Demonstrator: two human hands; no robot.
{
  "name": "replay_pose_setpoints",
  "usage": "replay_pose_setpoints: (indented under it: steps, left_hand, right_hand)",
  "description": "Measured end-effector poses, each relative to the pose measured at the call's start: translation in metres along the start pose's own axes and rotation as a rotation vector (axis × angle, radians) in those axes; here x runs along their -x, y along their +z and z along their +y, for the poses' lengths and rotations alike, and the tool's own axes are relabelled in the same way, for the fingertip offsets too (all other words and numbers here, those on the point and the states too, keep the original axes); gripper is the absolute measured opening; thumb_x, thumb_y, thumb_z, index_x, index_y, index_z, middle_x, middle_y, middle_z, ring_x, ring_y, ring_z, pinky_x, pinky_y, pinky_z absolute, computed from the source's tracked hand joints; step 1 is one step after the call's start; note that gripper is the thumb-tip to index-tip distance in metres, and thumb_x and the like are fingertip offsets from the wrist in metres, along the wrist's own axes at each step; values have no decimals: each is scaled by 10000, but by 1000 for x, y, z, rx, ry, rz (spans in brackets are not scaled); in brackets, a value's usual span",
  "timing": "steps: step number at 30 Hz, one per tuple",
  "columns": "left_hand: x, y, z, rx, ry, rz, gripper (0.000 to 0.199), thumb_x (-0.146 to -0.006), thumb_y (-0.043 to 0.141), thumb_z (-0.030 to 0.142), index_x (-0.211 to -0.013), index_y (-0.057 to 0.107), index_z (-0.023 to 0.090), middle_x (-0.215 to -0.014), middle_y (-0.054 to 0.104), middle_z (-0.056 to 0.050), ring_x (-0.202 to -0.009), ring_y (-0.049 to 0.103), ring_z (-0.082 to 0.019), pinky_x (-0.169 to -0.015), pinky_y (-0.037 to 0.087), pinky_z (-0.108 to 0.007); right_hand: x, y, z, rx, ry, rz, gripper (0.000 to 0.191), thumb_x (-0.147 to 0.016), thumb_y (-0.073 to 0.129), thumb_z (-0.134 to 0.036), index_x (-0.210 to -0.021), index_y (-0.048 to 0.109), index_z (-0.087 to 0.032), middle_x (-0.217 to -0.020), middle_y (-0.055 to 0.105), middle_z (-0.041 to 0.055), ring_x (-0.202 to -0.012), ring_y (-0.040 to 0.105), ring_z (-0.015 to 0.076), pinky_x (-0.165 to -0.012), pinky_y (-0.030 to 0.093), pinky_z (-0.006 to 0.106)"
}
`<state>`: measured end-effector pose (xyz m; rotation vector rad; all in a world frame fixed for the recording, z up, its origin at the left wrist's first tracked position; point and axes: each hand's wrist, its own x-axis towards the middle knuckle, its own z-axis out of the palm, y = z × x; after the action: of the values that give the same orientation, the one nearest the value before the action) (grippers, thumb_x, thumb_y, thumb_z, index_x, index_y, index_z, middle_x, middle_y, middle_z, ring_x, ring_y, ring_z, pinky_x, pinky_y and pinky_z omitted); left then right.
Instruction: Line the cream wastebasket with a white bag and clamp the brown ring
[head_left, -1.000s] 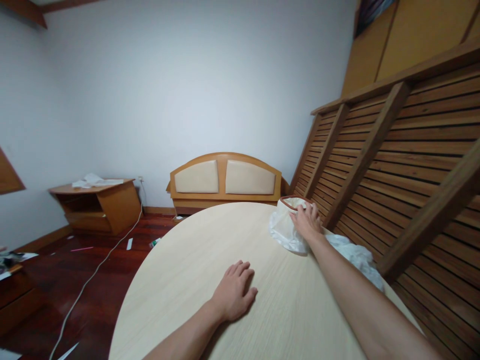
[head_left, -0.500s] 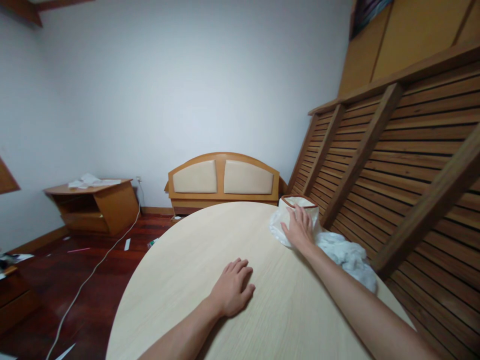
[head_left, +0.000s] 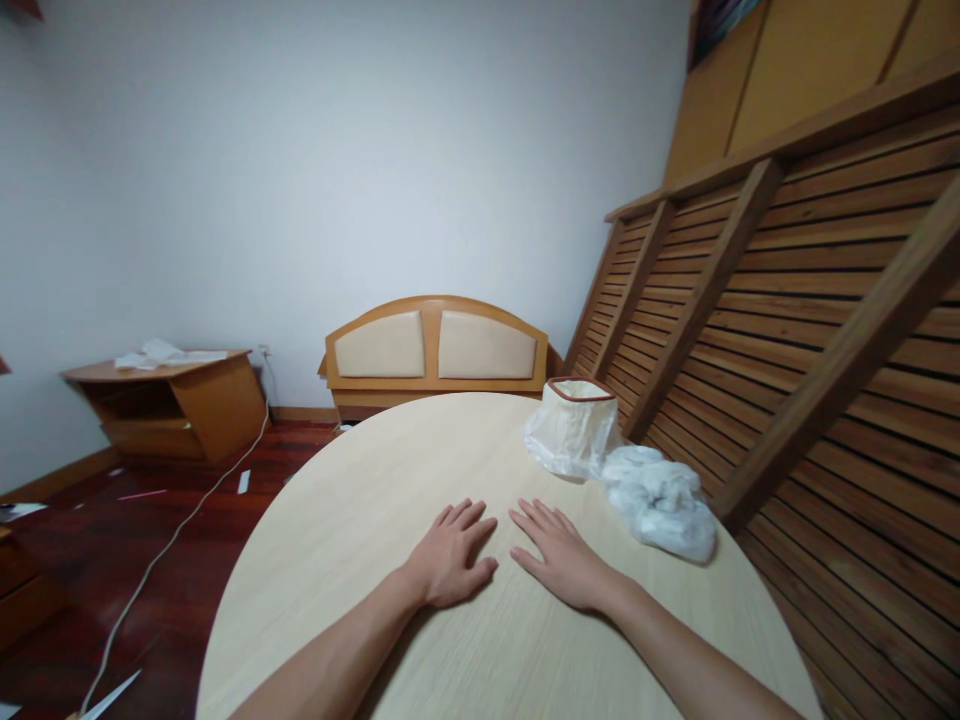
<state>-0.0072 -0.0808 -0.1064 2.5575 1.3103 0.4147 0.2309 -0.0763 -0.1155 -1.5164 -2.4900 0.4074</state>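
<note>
My left hand point(head_left: 454, 555) lies palm down on the round, pale wood-grain table point(head_left: 360, 500), fingers stretched out and holding nothing. Beside it, a short gap to the right, my right hand point(head_left: 559, 555) also rests flat with its fingers spread. Beyond the right hand, near the table's far right edge, stands a cream, boxy container point(head_left: 579, 420) with a brown rim, its lower part in clear plastic. Just nearer and to the right of that container is a crumpled heap of whitish plastic bags point(head_left: 660, 505). Neither hand touches these things.
A slatted wooden panel point(head_left: 690, 330) leans along the right side, close to the table. Behind the table is a padded headboard point(head_left: 435, 345). At left, a low wooden cabinet point(head_left: 217, 405) bears papers; a white cable point(head_left: 172, 545) runs over the dark red floor.
My right hand has left the brown-rimmed container and come back toward me, down onto the table beside my left hand. The left hand stays flat, and the view has shifted slightly.
</note>
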Motion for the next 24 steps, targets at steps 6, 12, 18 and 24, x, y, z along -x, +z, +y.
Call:
replay_pose_setpoints:
  steps: [6,12,18,24]
  left_hand:
    - [0,2,-2,16,12,3,595,-903,563,445,-1463,495,255,-1607,377,-124,-1504,309,-341,-1217,234,-578]
    - [-1,4,-3,17,10,14,590,-906,561,446,-1461,497,256,-1603,387,-119,-1502,317,-338,-1219,237,-569]
    - [-2,2,-3,16,9,17,560,-915,554,423,-1449,510,260,-1593,404,-120,-1493,331,-344,-1210,253,-582]
    - [-3,-1,-2,6,-11,-13,572,-916,554,422,-1460,498,252,-1603,385,-125,-1500,319,-340,-1216,244,-573]
  right_hand:
    - [-1,-5,2,-4,-13,7,666,-991,395,-604,-1545,397,-234,-1657,272,93,-1547,189,298,-1246,148,533]
    - [-3,3,9,-24,-41,45,663,-987,410,-617,-1538,410,-248,-1645,301,101,-1539,217,307,-1236,174,557]
    - [-3,3,11,-30,-44,38,673,-988,402,-629,-1543,400,-248,-1648,291,101,-1539,215,306,-1237,174,557]
    - [-4,-1,9,-25,-33,18,680,-984,398,-638,-1547,391,-256,-1652,281,89,-1542,205,300,-1241,174,547]
